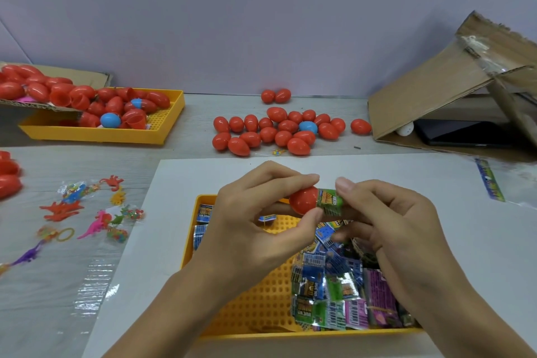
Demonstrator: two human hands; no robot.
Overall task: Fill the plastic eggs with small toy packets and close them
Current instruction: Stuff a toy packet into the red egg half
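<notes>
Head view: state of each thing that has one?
Red plastic egg half: open, gripped by left hand.
Green toy packet: partly inside the half, pinched by right hand.
Red plastic eggs on the table: closed.
Yellow plastic tray of packets: part-filled.
Brown cardboard box: flaps open.

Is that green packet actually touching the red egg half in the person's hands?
Touching. The head view shows the green packet pushed into the red egg half's open end, with no gap between them.

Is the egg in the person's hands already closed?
No: the left hand holds only a red egg half, with a green packet pinched by the right hand sticking out of it.
</notes>
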